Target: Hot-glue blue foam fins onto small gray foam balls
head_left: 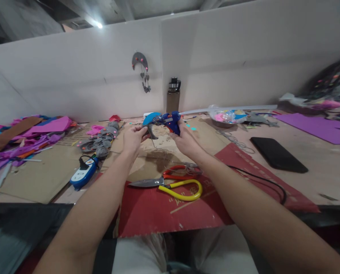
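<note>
My left hand (133, 137) is closed in a pinch on a grey felt crescent (153, 133), its curved tip pointing down. Wrapped in my right hand (185, 139) is a blue glue gun (172, 121), its nozzle aimed left, at or just above the felt; I cannot tell whether they touch. A long whitish glue stick (229, 109) sticks out of the gun's back toward the right. Behind the felt shows a blue round piece (152, 118). Below my hands, scissors (170, 182) with one orange and one yellow handle lie on red cardboard (170, 217).
Grey cord lies by the scissors. At left are a blue-and-white power strip (84, 173), grey felt pieces (100, 140) and colourful scraps (41, 139). A bottle (173, 97) stands at the wall, where a grey moon hanging (140, 61) is fixed. A black phone (278, 154) and purple sheet (318, 127) lie right.
</note>
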{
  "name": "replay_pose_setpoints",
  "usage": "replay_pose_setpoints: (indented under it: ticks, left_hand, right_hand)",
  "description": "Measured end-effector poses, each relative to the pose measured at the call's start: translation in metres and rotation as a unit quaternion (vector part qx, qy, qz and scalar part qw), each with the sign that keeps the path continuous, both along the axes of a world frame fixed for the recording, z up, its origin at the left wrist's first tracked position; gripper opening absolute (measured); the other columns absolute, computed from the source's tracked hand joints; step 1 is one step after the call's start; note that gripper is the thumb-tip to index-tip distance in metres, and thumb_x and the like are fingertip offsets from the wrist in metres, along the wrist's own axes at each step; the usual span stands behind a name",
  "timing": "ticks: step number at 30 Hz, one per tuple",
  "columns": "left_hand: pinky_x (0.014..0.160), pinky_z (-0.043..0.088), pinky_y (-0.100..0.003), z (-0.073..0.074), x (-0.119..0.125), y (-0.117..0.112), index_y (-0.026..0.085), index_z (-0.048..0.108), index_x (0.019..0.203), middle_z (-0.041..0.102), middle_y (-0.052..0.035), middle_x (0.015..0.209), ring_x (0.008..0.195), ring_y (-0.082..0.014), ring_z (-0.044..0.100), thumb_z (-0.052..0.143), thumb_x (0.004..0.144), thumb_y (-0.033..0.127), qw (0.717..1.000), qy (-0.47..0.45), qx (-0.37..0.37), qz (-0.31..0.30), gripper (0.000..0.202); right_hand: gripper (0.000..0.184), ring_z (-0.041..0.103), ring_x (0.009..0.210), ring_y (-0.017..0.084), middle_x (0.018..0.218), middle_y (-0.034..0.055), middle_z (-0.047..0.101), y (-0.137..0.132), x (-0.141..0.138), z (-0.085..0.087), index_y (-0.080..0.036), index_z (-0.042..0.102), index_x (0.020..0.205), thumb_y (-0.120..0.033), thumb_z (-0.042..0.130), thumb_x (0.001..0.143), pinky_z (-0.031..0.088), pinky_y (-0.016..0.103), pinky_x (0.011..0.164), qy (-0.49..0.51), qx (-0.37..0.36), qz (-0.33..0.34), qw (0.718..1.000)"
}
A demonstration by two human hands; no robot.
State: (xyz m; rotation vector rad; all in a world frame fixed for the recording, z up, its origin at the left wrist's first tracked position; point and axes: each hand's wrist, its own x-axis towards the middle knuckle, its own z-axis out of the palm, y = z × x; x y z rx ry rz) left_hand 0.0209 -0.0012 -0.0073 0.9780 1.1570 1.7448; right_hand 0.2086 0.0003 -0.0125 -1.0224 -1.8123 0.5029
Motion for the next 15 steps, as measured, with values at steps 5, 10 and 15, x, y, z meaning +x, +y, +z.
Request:
replay_pose_setpoints:
  ticks: [5,10,15]
  left_hand:
    - [0.077,0.055,-0.031,0.0005,-0.0004,-0.0011,0.011,0.062,0.067,0.064,-0.0015,0.071,0.067,-0.0103,0.063,0.069,0.067,0.012,1.000,0.007,0.016,-0.004,0.007]
    - [0.078,0.055,-0.032,0.0018,0.0000,-0.0023,0.012,0.061,0.067,0.064,-0.0017,0.072,0.067,-0.0106,0.063,0.070,0.066,0.013,1.000,0.008,0.019,-0.001,0.010]
    - [0.074,0.056,-0.030,0.0037,0.0009,-0.0038,0.012,0.061,0.068,0.064,-0.0019,0.074,0.067,-0.0107,0.063,0.071,0.065,0.014,1.000,0.005,0.016,0.002,0.011]
  right_hand:
    - [0.047,0.059,0.093,0.027,0.106,0.0100,0.064,0.0007,0.0014,-0.0007,-0.022,0.048,0.125,-0.027,0.051,0.079,0.046,0.045,0.087,-0.005,0.007,-0.010,1.000]
    - [0.051,0.058,0.099,0.027,0.110,0.0101,0.063,0.0043,0.0016,-0.0015,-0.021,0.046,0.128,-0.026,0.052,0.078,0.045,0.044,0.090,0.003,0.013,-0.013,1.000]
    - [0.047,0.057,0.107,0.028,0.117,0.0103,0.062,0.0042,0.0038,0.0002,-0.021,0.049,0.125,-0.025,0.051,0.078,0.043,0.044,0.095,0.000,0.013,-0.015,1.000]
